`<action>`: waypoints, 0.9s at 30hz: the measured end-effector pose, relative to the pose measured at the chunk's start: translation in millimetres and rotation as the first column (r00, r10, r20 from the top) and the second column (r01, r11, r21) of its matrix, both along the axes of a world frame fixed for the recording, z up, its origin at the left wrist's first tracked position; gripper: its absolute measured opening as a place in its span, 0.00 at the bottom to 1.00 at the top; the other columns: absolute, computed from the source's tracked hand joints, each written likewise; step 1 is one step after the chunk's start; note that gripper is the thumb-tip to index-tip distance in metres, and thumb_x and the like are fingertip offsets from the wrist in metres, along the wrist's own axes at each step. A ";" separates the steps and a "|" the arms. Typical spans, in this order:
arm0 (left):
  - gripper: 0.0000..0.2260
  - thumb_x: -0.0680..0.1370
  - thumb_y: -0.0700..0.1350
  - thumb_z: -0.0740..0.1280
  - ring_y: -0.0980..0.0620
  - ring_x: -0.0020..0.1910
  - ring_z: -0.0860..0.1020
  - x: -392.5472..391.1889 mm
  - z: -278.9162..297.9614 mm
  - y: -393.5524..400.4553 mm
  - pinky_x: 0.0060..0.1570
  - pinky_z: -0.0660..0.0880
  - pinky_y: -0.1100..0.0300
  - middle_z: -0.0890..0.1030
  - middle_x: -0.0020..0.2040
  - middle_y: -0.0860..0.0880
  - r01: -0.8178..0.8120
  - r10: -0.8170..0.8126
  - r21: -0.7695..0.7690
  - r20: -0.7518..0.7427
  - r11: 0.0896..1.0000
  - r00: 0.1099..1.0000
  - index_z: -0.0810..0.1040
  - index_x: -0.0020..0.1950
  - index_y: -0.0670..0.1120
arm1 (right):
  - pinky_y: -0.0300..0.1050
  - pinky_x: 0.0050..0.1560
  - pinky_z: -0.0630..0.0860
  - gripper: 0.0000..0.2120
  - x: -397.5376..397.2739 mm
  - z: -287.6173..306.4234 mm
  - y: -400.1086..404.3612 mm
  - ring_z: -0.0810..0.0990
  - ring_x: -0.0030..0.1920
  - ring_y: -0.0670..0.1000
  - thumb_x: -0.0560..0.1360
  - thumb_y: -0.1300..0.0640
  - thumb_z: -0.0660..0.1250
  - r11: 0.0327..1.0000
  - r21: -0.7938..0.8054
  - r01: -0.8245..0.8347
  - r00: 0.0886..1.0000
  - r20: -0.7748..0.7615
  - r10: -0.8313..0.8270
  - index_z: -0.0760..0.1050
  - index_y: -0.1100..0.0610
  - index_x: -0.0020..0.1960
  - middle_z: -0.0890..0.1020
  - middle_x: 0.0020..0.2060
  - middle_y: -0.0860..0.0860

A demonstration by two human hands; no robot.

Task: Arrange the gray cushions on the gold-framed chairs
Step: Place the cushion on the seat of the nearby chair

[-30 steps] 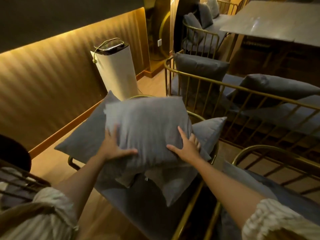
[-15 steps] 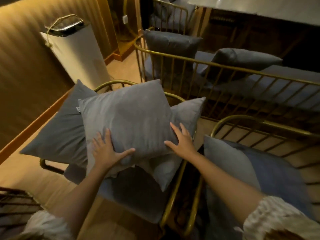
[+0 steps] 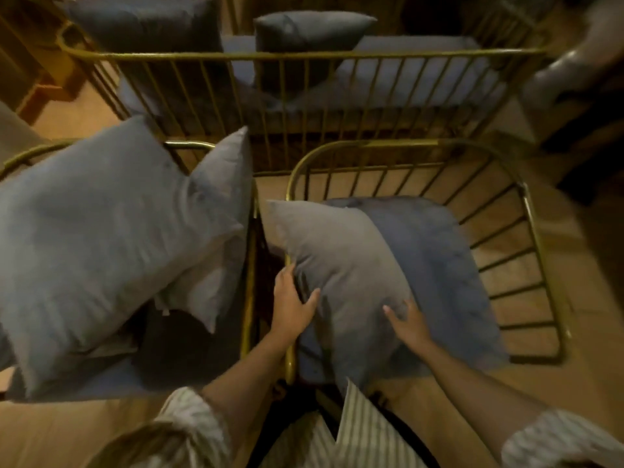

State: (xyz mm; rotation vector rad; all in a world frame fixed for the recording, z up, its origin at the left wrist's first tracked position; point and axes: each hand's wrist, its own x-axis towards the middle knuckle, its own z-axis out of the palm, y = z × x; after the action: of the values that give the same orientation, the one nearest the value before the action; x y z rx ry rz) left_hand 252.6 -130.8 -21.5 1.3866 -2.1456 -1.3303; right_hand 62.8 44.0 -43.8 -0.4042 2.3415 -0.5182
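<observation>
Right chair (image 3: 526, 211): gold wire frame, curved back rail, vertical bars; wood floor (image 3: 553, 393) shows through the bars. Blue-gray seat pad (image 3: 449, 265) lies inside it.

Gray cushion (image 3: 341, 265): lies tilted across the left part of the right chair's seat pad, upper corner near the frame's left post, lower edge toward the person.

Left hand (image 3: 290, 305): at the cushion's left edge, thumb on the top face, fingers wrapped around the side; a closed grasp on the cushion.

Right hand (image 3: 410, 324): laid on the cushion's lower right part, fingers spread and pressing the fabric. Whether it pinches the cloth or only rests flat, cannot tell.

Left chair (image 3: 248, 265): gold frame, just beside the right chair, side rails nearly touching. Holds a large cushion (image 3: 101, 238) propped upright and tilted, filling most of the seat; a second cushion (image 3: 226, 184) stands behind it at the right, one corner pointing up.

Bench (image 3: 304, 55): gold-railed, beyond both chairs, with a long gray seat. Two dark cushions on it: one (image 3: 145, 21) at left, one (image 3: 310, 28) at centre, both upright.

Sleeves (image 3: 196, 420): pale, striped, at both forearms.

Picture is blurred throughout; fine detail uncertain.
</observation>
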 end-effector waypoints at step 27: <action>0.48 0.67 0.66 0.74 0.45 0.74 0.65 -100.5 -63.9 20.4 0.70 0.66 0.46 0.64 0.76 0.49 -0.441 0.476 -0.221 0.135 0.870 0.869 0.56 0.79 0.52 | 0.53 0.68 0.73 0.60 -173.9 -198.5 -24.4 0.79 0.62 0.56 0.47 0.21 0.73 0.909 -0.078 0.409 0.719 0.641 -0.268 0.74 0.57 0.69 0.80 0.64 0.53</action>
State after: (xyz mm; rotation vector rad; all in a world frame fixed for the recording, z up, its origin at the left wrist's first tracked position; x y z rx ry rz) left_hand 152.1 -110.5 -85.4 1.8518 -1.8115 -0.8268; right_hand -111.1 19.6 -242.2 0.1183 1.7078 -0.9328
